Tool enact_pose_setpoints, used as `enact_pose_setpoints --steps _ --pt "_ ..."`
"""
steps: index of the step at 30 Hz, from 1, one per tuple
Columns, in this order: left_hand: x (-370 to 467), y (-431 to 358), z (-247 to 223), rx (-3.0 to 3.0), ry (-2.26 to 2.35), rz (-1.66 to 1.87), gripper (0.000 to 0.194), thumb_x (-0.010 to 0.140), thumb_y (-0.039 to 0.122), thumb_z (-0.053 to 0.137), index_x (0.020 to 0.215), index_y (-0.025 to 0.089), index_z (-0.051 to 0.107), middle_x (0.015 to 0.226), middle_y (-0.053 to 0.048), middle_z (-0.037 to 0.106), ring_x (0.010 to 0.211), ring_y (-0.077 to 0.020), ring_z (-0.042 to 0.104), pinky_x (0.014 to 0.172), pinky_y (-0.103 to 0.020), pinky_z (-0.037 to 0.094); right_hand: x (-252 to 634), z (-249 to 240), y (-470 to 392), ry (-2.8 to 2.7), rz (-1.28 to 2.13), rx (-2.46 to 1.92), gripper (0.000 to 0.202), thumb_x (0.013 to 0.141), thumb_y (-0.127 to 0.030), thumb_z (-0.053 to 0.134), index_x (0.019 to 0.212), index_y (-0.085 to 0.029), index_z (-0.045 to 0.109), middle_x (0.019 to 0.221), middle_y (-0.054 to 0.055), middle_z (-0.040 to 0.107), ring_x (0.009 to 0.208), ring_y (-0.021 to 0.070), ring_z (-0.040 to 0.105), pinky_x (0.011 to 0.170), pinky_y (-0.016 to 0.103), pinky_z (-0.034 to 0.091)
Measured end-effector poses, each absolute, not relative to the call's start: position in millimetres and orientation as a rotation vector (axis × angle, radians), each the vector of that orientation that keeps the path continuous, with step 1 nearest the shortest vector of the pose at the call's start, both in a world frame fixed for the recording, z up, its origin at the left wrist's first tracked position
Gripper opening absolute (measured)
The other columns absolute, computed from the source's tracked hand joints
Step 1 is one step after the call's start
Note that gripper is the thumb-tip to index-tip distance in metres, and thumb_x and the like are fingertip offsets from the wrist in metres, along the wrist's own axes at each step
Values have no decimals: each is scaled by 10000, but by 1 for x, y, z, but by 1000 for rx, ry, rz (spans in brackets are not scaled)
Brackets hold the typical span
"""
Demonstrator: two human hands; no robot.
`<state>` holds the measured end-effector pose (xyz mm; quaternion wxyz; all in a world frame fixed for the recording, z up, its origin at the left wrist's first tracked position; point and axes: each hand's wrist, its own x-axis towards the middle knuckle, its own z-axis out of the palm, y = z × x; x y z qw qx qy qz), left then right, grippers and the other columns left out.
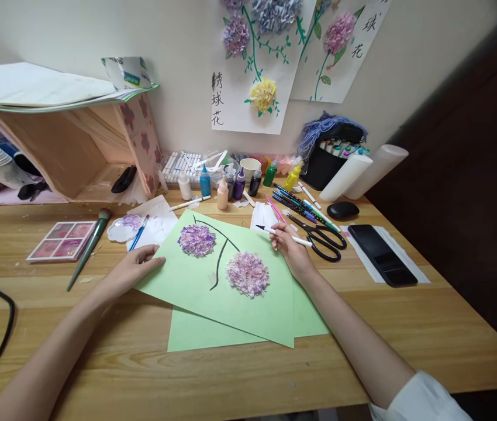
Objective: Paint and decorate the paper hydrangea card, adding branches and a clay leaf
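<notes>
A green sheet [178, 278] lies at an angle over a second green sheet [213, 333]. It bears two raised purple-and-pink flowers, the upper left one [196, 240] and the lower right one [247, 274], with dark curved stem lines between them. My left hand [141, 263] grips the sheet's left edge, thumb on top and fingers partly under it. Near the sheet's upper right edge, my right hand [290, 248] holds a white brush pen [296, 239], its black tip pointing left above a small white paper [262, 216].
Black scissors [325, 241], a phone [384, 254] and a mouse [342, 210] are on the right. Paint bottles [239, 184] and markers [182, 166] line the back. A palette [62, 241] and a large brush [90, 245] lie left, below an open box [141, 140].
</notes>
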<state>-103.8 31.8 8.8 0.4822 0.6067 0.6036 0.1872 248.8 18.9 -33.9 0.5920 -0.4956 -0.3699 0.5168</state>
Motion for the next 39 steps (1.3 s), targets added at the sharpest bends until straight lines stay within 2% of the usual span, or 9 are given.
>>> enact_pose_setpoints --steps 3,6,12,17,19,23,28,31,39 --pt "-104 31 6 1453 1419 430 423 634 464 691 977 219 663 924 -26 715 864 -265 636 660 -265 501 248 -34 19 -863 1205 -1154 177 708 -334 622 837 -221 578 681 -31 584 571 91 474 555 233 372" --pt "-105 31 5 1437 1390 416 446 658 469 693 1034 231 662 951 -21 720 819 -245 644 623 -249 503 248 -33 18 -873 1205 -1146 179 711 -337 625 840 -220 584 696 -27 584 590 96 475 572 239 374" --pt "-107 34 5 1465 1376 446 470 641 514 709 1002 216 668 859 -24 717 739 -224 634 557 -236 487 248 -28 15 -927 1137 -1115 199 691 -314 666 849 -224 583 669 -38 515 597 107 450 551 248 345" --pt "-110 36 4 1619 1365 383 441 703 592 623 892 194 657 809 -25 681 681 -199 590 532 -245 445 249 -27 15 -939 1144 -1087 177 690 -339 650 758 -236 524 562 -63 416 447 83 263 441 253 195" --pt "-111 37 2 1703 1378 337 448 720 610 590 868 191 647 781 -21 658 665 -190 566 524 -245 424 248 -28 15 -966 1153 -1093 181 704 -355 638 745 -238 505 556 -63 429 438 83 247 436 254 183" --pt "-113 40 -5 1932 1459 305 427 766 602 528 736 180 582 679 -1 558 647 -166 496 535 -242 371 243 -29 12 -1102 1158 -1108 152 754 -358 613 797 -238 531 638 -41 534 479 92 369 461 245 273" --pt "-116 42 -14 2113 1572 261 404 802 571 494 663 194 458 616 27 455 609 -151 450 549 -253 309 239 -28 8 -1389 1190 -1174 170 812 -355 578 883 -210 628 813 20 651 687 141 554 639 283 430" --pt "-115 41 -15 2134 1601 234 376 817 553 476 687 200 460 640 22 481 632 -166 476 569 -262 310 238 -28 8 -1425 1179 -1230 201 836 -380 555 873 -204 646 797 25 670 730 159 589 664 290 440" --pt "-113 40 -12 2124 1609 201 373 820 564 453 705 208 459 658 14 520 655 -189 518 578 -270 326 236 -31 9 -1368 1122 -1261 233 805 -436 611 761 -211 571 673 -4 659 645 147 568 617 285 430"
